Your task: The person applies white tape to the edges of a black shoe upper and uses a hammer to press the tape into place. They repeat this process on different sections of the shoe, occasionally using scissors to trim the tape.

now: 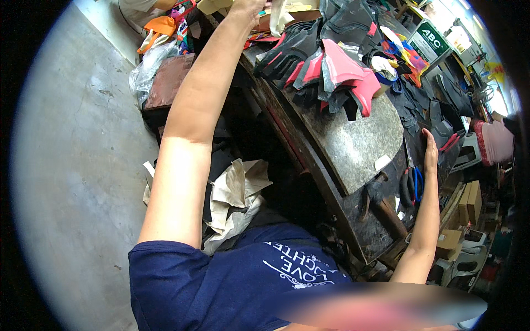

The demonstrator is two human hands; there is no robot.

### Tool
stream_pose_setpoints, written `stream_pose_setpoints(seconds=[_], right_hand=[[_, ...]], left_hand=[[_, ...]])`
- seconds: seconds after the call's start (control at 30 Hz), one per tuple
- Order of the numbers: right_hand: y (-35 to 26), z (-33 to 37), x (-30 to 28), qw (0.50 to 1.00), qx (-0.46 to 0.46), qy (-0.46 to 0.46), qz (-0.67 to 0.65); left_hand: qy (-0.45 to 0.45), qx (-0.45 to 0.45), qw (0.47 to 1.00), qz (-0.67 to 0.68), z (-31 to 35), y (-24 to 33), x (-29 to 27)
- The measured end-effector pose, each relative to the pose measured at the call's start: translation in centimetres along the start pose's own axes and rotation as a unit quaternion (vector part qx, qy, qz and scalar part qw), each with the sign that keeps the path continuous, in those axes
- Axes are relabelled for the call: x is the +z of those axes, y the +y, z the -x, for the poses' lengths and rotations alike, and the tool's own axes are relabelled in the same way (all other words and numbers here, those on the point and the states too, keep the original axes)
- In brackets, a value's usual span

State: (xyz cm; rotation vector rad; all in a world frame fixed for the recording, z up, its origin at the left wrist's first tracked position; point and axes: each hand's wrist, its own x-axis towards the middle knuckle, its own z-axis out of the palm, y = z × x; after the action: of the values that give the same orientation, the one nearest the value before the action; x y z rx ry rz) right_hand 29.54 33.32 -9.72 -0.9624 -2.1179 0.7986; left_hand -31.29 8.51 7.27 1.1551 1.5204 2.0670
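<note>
My left arm reaches up to the top edge, where my left hand (249, 6) is partly cut off. A cream strip of material (280, 19) hangs right beside it; the fingers are hidden, so I cannot tell whether they grip it. My right hand (431, 150) rests at the right side of the dark workbench, seen edge-on with its fingers stretched out and nothing visible in it. Close to it lie blue-and-black tool handles (413, 185) and dark cut pieces (441, 129). Piles of black and pink cut pieces (345, 69) lie over a grey stone slab (364, 138).
A hammer (386, 212) lies by the bench's near corner. A small white piece (382, 161) sits on the slab. Left of the bench are a brown box (170, 81), a clear plastic bag (154, 66) and an orange bag (160, 32). Beige cloth (234, 190) is bunched near my lap.
</note>
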Motion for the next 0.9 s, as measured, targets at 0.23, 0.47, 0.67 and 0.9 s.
stream_pose_setpoints(seconds=[0.23,0.47,0.67,0.9], right_hand=[[-6.5,-1.6,-0.7,0.999,0.015,-0.025,-0.036],[-29.4,8.0,2.7,0.899,-0.159,-0.146,-0.381],[-33.1,14.6,3.6,0.829,0.016,-0.335,-0.448],[-26.2,12.6,-5.5,0.889,-0.039,-0.076,-0.449]], left_hand=[[-0.114,0.167,0.979,0.003,7.8,13.2,9.0],[-0.454,0.256,0.853,-0.022,22.6,16.0,17.6],[-0.445,0.175,0.868,0.134,22.3,16.8,18.7],[-0.475,0.133,0.862,-0.120,20.8,12.0,17.8]])
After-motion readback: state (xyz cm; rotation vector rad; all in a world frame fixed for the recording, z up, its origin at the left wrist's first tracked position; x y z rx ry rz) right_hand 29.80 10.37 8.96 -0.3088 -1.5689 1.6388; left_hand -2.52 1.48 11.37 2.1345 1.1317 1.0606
